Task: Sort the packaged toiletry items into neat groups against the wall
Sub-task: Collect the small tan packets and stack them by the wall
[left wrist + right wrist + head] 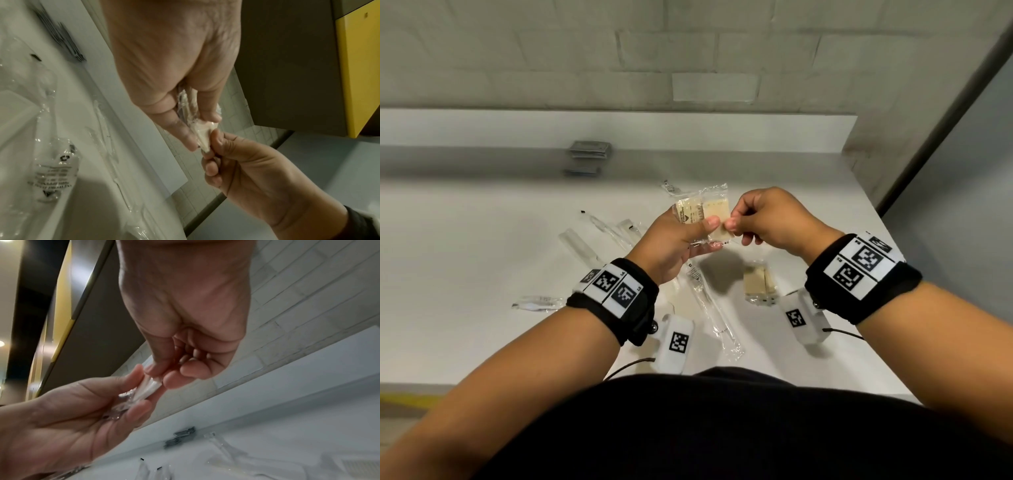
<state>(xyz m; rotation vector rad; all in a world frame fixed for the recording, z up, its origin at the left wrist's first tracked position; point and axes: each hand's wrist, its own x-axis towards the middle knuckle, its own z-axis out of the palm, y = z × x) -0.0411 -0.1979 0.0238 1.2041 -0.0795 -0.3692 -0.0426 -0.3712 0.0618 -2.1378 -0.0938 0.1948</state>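
Observation:
Above the white counter (482, 240), my left hand (698, 236) grips a small stack of clear packets with beige pads (693, 212), thumb on top. My right hand (736, 228) pinches the near corner of the top beige packet (719, 214) between thumb and forefinger. The left wrist view shows the packets (203, 136) edge-on between left hand (185, 126) and right hand (213, 146). In the right wrist view the right hand (162, 376) pinches the packet (148, 387) lying across the left hand (131, 395). Another beige packet (758, 282) lies on the counter below my hands.
Grey sachets (589, 149) sit stacked by the tiled wall, with one more grey sachet (582, 171) just in front. Long clear packets (717, 318) lie scattered across the counter, with others (582, 245) further left and one (537, 303) near the left wrist. The counter ends at the right.

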